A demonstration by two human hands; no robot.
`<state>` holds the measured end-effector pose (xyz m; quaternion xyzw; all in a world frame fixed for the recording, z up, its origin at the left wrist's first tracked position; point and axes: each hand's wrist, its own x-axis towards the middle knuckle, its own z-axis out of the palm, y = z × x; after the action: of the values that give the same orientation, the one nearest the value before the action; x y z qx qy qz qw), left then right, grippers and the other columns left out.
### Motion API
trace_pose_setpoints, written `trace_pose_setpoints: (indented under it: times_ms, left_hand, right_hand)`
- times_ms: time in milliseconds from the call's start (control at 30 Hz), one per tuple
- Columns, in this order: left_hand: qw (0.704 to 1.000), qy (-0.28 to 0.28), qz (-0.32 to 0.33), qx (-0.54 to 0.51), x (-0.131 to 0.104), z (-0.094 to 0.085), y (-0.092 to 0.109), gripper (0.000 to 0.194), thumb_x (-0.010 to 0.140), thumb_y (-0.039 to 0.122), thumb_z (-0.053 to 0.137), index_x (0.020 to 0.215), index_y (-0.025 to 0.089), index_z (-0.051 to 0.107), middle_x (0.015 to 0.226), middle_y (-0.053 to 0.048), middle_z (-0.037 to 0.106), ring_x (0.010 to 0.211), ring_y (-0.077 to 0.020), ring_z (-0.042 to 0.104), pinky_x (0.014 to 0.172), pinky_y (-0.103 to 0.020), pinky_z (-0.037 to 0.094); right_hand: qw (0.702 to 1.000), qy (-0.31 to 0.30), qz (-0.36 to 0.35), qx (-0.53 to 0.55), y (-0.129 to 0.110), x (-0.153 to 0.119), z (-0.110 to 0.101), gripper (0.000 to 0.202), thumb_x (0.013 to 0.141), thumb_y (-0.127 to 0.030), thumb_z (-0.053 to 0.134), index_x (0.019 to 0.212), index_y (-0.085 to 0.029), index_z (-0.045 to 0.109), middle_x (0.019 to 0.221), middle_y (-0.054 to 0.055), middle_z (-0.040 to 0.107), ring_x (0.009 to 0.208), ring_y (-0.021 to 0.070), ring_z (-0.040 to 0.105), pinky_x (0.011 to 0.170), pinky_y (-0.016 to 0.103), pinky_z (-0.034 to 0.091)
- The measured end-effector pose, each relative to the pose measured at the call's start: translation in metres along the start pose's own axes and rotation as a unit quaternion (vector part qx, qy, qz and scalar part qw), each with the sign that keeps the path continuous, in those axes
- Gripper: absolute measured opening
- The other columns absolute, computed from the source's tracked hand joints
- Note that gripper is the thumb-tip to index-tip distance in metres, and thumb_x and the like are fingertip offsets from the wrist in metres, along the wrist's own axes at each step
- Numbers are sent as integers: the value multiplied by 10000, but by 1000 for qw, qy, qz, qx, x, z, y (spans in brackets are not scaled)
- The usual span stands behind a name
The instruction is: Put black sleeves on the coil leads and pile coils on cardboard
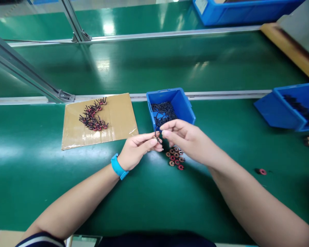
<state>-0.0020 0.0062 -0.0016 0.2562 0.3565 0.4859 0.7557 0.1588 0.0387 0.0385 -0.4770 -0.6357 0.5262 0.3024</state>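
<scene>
In front of the blue bin, my left hand [140, 147], wearing a turquoise wristband, pinches a small copper-wound motor stator [157, 138] with dark leads standing up from it. My right hand [182, 137] is closed at thumb and forefinger on a thin black strand at the stator's upper side; whether it is a lead or a sleeve I cannot tell. Just below the fingers lies a pile of red and copper stators [175, 157]. Many short black tubes [163, 112] fill part of the blue bin [184, 106] behind my hands.
To the left, a cardboard sheet [118, 116] carries a curved cluster of stators [92, 118] with black-sleeved leads. Another blue bin [280, 108] with dark pieces stands at right, near a single stator [262, 171]. Metal frame posts [28, 68] rise at left from the green table [67, 192].
</scene>
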Motion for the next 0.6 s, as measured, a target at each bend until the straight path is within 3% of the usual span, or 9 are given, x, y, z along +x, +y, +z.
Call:
trace_pose_setpoints:
  times_ms: [67, 133, 267, 400, 600]
  left_hand:
    - [1000, 6, -3, -22, 0, 2, 1, 269, 596, 264, 798, 840, 170, 734, 747, -25, 718, 637, -114, 656, 689, -281, 553]
    - [999, 8, 1, -33, 1, 2, 2, 264, 586, 253, 804, 827, 173, 735, 735, -17, 717, 624, -105, 652, 669, -260, 550]
    - [999, 14, 12, -33, 2, 0, 0, 248, 593, 246, 800, 821, 177, 734, 722, -15, 718, 628, -102, 649, 659, -255, 548]
    - [1000, 12, 10, -25, 2, -1, -1, 255, 597, 257, 798, 833, 185, 733, 734, -20, 725, 633, -114, 658, 675, -274, 550]
    - [1000, 10, 9, -1, 1, -2, -2, 265, 596, 262, 797, 841, 185, 731, 736, -21, 728, 627, -119, 665, 681, -276, 547]
  right_hand:
    - [992, 19, -67, -107, -2, -1, -12, 161, 784, -302, 618, 875, -184, 556, 758, 30, 602, 612, 121, 558, 574, 273, 481]
    - [968, -3, -156, -197, -4, -3, -20, 133, 770, -259, 650, 850, -195, 566, 777, 33, 593, 628, 123, 546, 608, 283, 476]
    - [925, -44, -281, -253, -9, -8, -22, 69, 804, -225, 629, 850, -209, 581, 791, 33, 594, 659, 127, 544, 606, 271, 469]
    - [908, -19, -330, -256, -11, -9, -16, 49, 822, -153, 596, 846, -193, 582, 765, 27, 597, 696, 124, 557, 609, 249, 463]
    - [909, -39, -316, -269, -11, -10, -16, 78, 825, -109, 562, 794, -180, 550, 782, 17, 574, 702, 104, 538, 616, 230, 449]
